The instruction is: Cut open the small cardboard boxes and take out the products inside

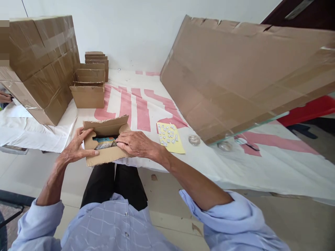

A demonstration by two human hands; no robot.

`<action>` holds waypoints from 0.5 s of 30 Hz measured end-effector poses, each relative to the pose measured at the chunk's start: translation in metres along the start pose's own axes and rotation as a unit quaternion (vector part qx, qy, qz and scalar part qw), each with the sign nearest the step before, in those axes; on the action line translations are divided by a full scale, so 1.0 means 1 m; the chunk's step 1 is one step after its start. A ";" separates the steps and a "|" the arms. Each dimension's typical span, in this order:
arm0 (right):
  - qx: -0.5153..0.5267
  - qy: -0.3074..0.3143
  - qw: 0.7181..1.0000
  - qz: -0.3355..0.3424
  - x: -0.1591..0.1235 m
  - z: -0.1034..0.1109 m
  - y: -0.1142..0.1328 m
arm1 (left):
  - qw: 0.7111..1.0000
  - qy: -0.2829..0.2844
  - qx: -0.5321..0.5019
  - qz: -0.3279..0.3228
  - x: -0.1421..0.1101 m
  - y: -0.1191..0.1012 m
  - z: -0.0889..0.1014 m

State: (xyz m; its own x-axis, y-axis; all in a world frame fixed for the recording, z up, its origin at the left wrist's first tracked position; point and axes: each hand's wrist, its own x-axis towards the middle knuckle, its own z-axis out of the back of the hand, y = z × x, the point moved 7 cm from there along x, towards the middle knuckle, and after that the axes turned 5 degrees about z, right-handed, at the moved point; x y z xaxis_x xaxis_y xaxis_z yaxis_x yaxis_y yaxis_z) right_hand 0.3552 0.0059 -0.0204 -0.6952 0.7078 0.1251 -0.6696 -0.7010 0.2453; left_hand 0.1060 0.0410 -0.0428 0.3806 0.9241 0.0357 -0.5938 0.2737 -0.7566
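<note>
An open cardboard box (98, 160) lies at the table's near edge, tilted toward me, with its back flap raised. Inside it I see a blue and yellow printed packet (105, 139) and some crinkled clear wrapping (106, 145). My left hand (75, 146) grips the box's left end, its thumb along the front flap and its fingers at the back corner. Curled over the right end of the opening is my right hand (136, 143); its fingertips reach to the contents, and what lies under them is partly hidden.
Several open boxes (87, 97) stand in a row behind. Stacked taped cartons (49, 73) rise at left, a large cardboard panel (235, 76) leans at right. A yellow sheet (178, 145) with small white pieces and tape rolls (194, 140) lie right. Another person's hand (4, 97) shows far left.
</note>
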 end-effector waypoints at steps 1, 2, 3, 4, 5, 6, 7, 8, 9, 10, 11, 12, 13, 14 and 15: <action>-0.025 0.014 1.000 -0.009 0.002 0.001 0.000 | 1.000 0.004 0.003 -0.001 0.001 0.001 0.000; -0.050 0.013 0.999 -0.014 0.003 0.004 0.000 | 1.000 0.009 0.010 -0.002 0.003 0.002 0.001; -0.076 -0.002 0.997 -0.018 0.002 0.008 -0.001 | 1.000 0.015 0.019 -0.003 0.003 0.002 0.001; -0.101 -0.027 0.994 -0.022 -0.001 0.013 -0.002 | 0.999 0.021 0.028 -0.004 0.004 0.001 0.001; -0.124 -0.057 0.990 -0.028 -0.005 0.018 -0.004 | 0.999 0.027 0.037 -0.004 0.004 0.000 0.001; -0.145 -0.086 0.985 -0.039 -0.011 0.023 -0.007 | 0.998 0.033 0.044 -0.005 0.004 -0.002 0.001; -0.165 -0.108 0.979 -0.051 -0.018 0.026 -0.012 | 0.998 0.037 0.050 -0.006 0.005 -0.004 0.002; -0.184 -0.122 0.973 -0.064 -0.025 0.028 -0.017 | 0.998 0.039 0.056 -0.007 0.005 -0.006 0.003; -0.201 -0.129 0.968 -0.075 -0.031 0.029 -0.022 | 0.997 0.041 0.063 -0.007 0.006 -0.009 0.005; -0.218 -0.129 0.964 -0.082 -0.036 0.029 -0.026 | 0.996 0.044 0.073 -0.006 0.007 -0.011 0.006; -0.231 -0.123 0.961 -0.087 -0.039 0.029 -0.029 | 0.995 0.049 0.087 -0.003 0.009 -0.013 0.006; -0.241 -0.113 0.960 -0.090 -0.041 0.028 -0.031 | 0.993 0.054 0.103 0.002 0.011 -0.014 0.006; -0.247 -0.100 0.959 -0.091 -0.040 0.027 -0.032 | 0.991 0.058 0.121 0.007 0.014 -0.016 0.006; -0.251 -0.086 0.960 -0.093 -0.039 0.026 -0.033 | 0.989 0.059 0.138 0.011 0.017 -0.017 0.005; -0.251 -0.069 0.961 -0.095 -0.036 0.025 -0.033 | 0.986 0.058 0.155 0.014 0.019 -0.018 0.004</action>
State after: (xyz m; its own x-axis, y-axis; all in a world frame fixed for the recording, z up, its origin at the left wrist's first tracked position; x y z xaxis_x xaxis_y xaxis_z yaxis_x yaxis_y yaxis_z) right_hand 0.4087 0.0059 -0.0086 -0.5304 0.8073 0.2589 -0.8465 -0.4873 -0.2146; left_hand 0.1212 0.0550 -0.0254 0.4288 0.9006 -0.0709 -0.7864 0.3334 -0.5200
